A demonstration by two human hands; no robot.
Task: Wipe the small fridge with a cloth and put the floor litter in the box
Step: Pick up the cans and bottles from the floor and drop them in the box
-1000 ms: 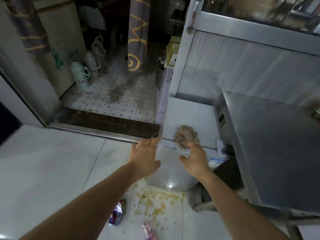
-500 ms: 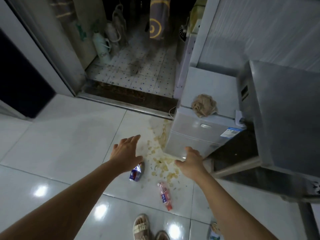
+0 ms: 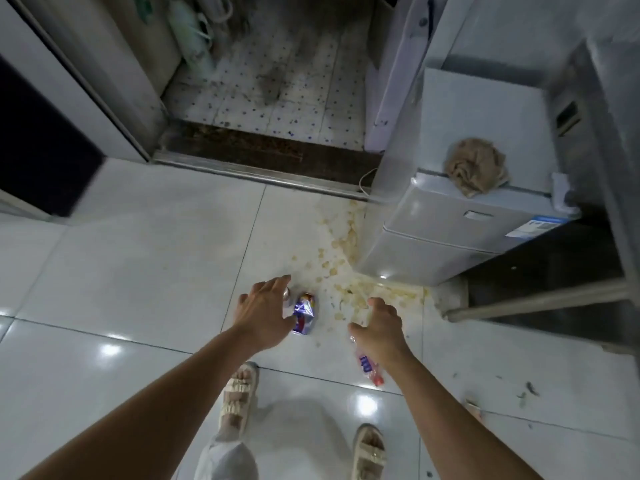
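Observation:
The small silver fridge (image 3: 446, 233) stands at the right, with a crumpled brown cloth (image 3: 476, 166) lying on its front top edge. On the white floor tiles lies a crushed blue and red can (image 3: 304, 313); my left hand (image 3: 265, 311) hovers just left of it, fingers spread, empty. A flattened plastic bottle with a red cap (image 3: 369, 368) lies partly under my right hand (image 3: 379, 327), which is open and holds nothing. Pale crumbs (image 3: 346, 268) are scattered in front of the fridge. No box is in view.
A steel table (image 3: 609, 140) and its lower rail (image 3: 540, 299) stand right of the fridge. A doorway threshold (image 3: 263, 174) leads to a dotted tile floor with jugs (image 3: 190, 39). My sandalled feet (image 3: 239, 396) are below the hands. Small debris (image 3: 530, 389) lies at the right.
My head has tilted down from the fridge top to the floor. Both hands left the cloth and fridge and dropped toward the can and the bottle.

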